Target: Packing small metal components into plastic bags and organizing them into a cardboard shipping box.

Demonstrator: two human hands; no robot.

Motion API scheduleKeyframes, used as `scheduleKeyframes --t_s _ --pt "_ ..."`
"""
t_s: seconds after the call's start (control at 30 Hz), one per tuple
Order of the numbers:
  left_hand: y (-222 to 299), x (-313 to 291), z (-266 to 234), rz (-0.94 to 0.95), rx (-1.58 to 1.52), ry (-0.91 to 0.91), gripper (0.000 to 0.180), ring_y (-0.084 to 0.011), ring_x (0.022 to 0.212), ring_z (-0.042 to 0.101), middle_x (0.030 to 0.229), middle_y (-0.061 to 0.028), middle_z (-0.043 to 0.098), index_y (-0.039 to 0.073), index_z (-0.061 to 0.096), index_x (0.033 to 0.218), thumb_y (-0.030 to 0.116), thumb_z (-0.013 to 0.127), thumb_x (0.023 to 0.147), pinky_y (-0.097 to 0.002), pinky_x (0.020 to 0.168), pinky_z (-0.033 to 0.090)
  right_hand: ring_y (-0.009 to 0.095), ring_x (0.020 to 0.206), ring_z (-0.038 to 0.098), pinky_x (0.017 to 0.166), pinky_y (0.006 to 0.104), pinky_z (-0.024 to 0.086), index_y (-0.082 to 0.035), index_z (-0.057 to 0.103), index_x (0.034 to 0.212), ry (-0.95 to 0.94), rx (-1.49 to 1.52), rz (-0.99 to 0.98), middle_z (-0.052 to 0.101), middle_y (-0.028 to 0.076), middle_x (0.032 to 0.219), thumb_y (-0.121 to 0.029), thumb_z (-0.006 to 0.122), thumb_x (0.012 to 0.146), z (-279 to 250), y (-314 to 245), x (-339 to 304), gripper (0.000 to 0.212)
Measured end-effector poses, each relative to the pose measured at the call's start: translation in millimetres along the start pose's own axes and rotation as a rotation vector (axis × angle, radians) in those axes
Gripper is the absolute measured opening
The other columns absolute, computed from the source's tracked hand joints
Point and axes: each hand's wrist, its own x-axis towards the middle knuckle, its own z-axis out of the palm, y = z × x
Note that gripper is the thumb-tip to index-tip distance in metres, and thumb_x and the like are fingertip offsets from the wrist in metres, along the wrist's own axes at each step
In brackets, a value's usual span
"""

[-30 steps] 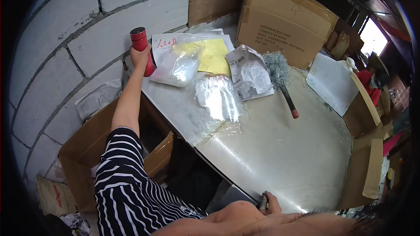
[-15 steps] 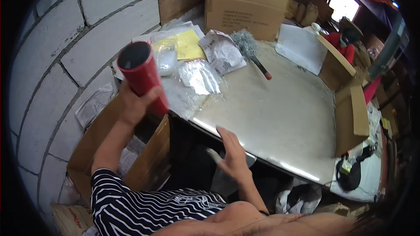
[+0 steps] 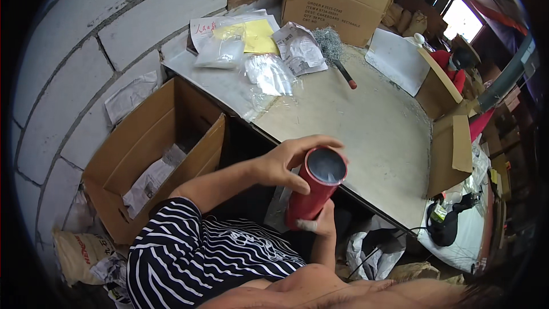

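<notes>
A glossy red cylinder (image 3: 309, 203) with a dark round top is held in front of me, tilted, just off the table's near edge. My left hand (image 3: 283, 163) is wrapped round its upper part, close to the rim. Lower down, my right hand (image 3: 327, 222) grips it near the base; something white covers part of that thumb. Whether the cylinder's dark top is a hollow or a solid face, I cannot tell.
The grey table (image 3: 372, 154) bears clear plastic bags (image 3: 269, 74), a yellow sheet (image 3: 258, 37), crumpled paper (image 3: 300, 48) and a wire tangle (image 3: 329, 44) beside a dark handle. An open carton (image 3: 131, 149) stands at left. Another person (image 3: 449, 68) in red is far right.
My left hand has brought the red cylinder rightward and down from above the carton to in front of me. My right hand, empty before, has taken hold of its lower end.
</notes>
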Motion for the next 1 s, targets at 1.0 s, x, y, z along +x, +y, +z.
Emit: scheduleKeyframes --t_s 1.0 --pt "-24 -69 -46 0.033 -0.559 0.713 0.067 -0.0347 0.107 0.061 0.116 -0.0224 0.061 -0.007 0.05 0.127 0.053 0.047 0.096 -0.0473 0.098 0.047 0.034 0.102 0.063 0.088 0.0402 0.051 0.004 0.044 0.131 0.23 -0.487 -0.664 0.061 0.022 0.116 -0.019 0.085 0.065 -22 -74 5 0.081"
